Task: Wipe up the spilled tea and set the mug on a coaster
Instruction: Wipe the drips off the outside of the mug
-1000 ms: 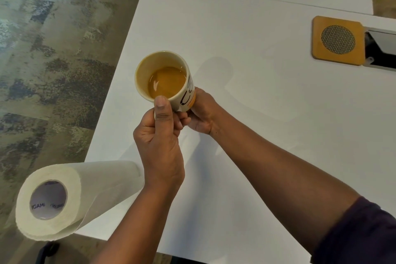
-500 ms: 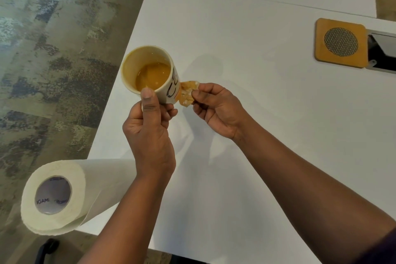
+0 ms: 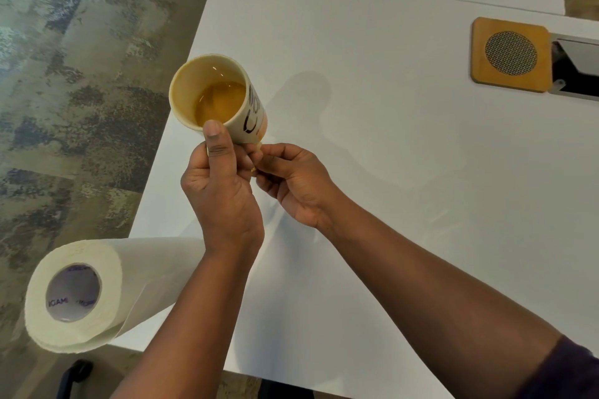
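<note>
The person holds the mug [image 3: 220,97] in the air over the near left part of the white table [image 3: 372,155], well apart from the wooden coaster [image 3: 511,55] that lies at the far right beside a cable hatch [image 3: 577,70]. The left hand [image 3: 223,191] grips the mug low on its wall, thumb pressed up the near side to the rim and fingers curled round the far side. The right hand [image 3: 291,181] has its fingertips pinched together on a small tea-stained scrap of paper [image 3: 259,147], most of it hidden, held against the mug's bottom edge. The step in hand looks like drying the base before the mug is set down; to do it well the person would best keep the left grip firm and the tilt slight, since tea sits in the cup, and work the scrap right round the bottom rim so no drip reaches the coaster. The mug's long axis leans: its mouth points up and towards the camera, its base down and away to the right, with the lettering facing right. A paper towel roll [image 3: 94,295] lies on its side at the table's near left corner, overhanging the edge, its core open towards the viewer.
</note>
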`<state>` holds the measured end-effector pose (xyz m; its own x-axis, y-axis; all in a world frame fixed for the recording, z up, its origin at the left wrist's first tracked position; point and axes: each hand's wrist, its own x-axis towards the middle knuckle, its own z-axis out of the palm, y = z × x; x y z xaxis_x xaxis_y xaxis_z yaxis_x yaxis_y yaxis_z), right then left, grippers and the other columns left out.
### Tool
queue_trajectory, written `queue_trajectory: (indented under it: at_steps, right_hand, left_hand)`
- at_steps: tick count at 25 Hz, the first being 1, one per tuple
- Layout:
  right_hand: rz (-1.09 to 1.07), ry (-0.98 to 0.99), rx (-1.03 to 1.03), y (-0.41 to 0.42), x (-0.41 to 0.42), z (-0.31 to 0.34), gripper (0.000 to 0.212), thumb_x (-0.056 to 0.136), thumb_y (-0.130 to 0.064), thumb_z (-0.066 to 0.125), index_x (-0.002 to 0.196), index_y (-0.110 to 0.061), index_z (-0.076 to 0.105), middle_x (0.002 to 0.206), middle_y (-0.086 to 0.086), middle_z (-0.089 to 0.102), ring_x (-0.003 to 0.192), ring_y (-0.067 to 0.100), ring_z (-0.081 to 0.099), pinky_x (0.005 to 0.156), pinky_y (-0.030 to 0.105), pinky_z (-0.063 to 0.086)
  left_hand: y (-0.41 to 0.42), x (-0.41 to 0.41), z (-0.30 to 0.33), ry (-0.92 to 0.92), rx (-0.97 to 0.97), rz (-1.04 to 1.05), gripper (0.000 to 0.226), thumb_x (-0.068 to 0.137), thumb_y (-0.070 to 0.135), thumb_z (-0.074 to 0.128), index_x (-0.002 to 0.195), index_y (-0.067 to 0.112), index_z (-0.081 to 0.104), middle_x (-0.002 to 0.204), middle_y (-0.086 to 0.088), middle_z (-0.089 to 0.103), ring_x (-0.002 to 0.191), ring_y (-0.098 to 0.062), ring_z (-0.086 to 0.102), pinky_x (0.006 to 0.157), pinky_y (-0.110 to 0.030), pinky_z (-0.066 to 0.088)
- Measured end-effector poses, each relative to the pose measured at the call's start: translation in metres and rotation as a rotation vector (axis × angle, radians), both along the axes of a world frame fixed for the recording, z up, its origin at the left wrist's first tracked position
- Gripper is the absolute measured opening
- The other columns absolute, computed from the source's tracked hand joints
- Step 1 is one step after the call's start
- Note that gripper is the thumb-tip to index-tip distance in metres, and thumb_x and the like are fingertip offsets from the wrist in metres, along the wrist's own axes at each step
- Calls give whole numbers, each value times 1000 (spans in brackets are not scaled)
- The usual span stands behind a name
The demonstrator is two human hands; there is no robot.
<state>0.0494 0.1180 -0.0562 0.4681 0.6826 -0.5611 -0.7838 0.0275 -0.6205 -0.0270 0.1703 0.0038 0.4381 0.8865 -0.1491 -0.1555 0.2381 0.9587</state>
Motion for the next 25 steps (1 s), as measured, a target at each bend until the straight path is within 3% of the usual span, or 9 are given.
queue_trajectory:
  at_steps: [4,7,9,11,12,15,19,25]
  right_hand:
    - [52,60,52,9,10,-2,15,94,3,59,107,0,68,92,12,71,86,22,68,98,42,54]
    - [88,89,53,21,20,-4,26,99,3,47,123,7,57,78,10,69,64,13,68,66,29,60]
    - [55,99,5,29,29,-4,27,102,-5,44,124,5,56,87,15,68,67,17,68,56,27,58]
    - [17,105,3,31,38,-5,30,99,-8,50,125,6,58,107,24,65,90,30,67,69,35,60]
    - [-11,92,14,30,44,-5,26,97,-5,54,119,5,62,107,23,66,93,31,66,74,38,59]
    - [-98,65,44,16,60,-1,12,92,3,61,95,-6,69,86,11,73,78,21,69,70,31,60]
    - [-96,55,44,-10,62,0,13,91,5,64,94,-7,67,85,10,71,72,17,68,68,24,57]
    - [99,4,-3,-36,32,-7,13,89,7,64,94,-5,67,89,11,72,77,19,70,72,26,57]
  left_hand:
    - [-5,0,1,-3,-31,-22,43,102,37,49,64,31,66,60,8,58,74,-16,60,94,-40,55]
    - [-9,-3,2,-26,-74,-48,43,104,34,49,66,25,66,60,4,55,73,-18,59,88,-36,54]
    - [-13,-5,2,-16,-88,-65,40,102,37,51,67,24,67,61,3,56,73,-18,60,87,-35,55]
    - [-16,-8,3,7,-81,-83,35,95,43,53,66,27,68,62,4,58,74,-17,62,86,-33,56]
    - [-16,-10,3,15,-72,-88,34,92,45,54,67,28,68,63,5,58,75,-16,63,84,-32,55]
    - [-14,-13,2,41,-41,-90,31,90,49,55,70,29,68,64,7,59,77,-15,64,83,-31,55]
    - [-7,-9,-2,45,-39,-48,36,98,44,55,70,25,66,64,5,57,78,-16,63,82,-31,55]
    - [-2,0,-9,15,-36,-14,38,100,40,52,66,28,66,63,3,53,79,-18,61,86,-34,54]
